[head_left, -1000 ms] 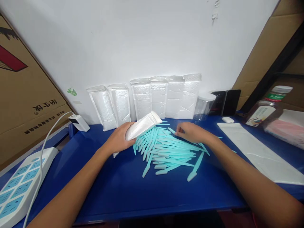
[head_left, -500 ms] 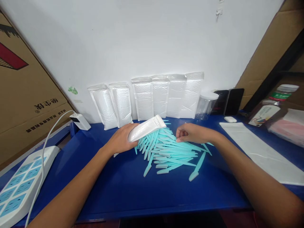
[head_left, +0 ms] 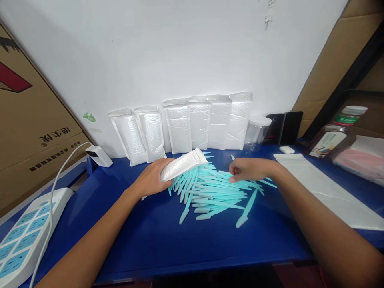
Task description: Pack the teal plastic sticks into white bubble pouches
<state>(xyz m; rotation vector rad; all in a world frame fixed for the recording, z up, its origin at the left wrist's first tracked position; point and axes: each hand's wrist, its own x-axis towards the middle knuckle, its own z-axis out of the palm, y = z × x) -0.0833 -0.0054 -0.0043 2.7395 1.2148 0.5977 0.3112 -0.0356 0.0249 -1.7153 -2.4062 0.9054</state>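
Note:
My left hand [head_left: 154,179] is wrapped round a white padded bubble mailer [head_left: 183,165], which tilts over the pile with its mouth end up to the right. Beneath and beside it lies a heap of turquoise eyebrow razors [head_left: 216,192], spread across the blue table. At the heap's right side, my right hand [head_left: 250,169] has its fingers curled together over the razors. One turquoise tip [head_left: 232,157] shows just behind these fingers; whether they grip it is hidden. A single razor [head_left: 246,210] lies apart at the front right.
Several filled white mailers [head_left: 178,128] lean against the wall. To their right stand a lidded clear jar [head_left: 257,132], dark phones [head_left: 291,128] and a bottle [head_left: 333,134]. A flat white mailer [head_left: 327,188] lies at the right, a power strip [head_left: 27,236] at the left.
My right hand has shifted slightly right over the heap, and a turquoise tip now shows behind its fingers. The left hand keeps the mailer in nearly the same place. The view has shifted slightly.

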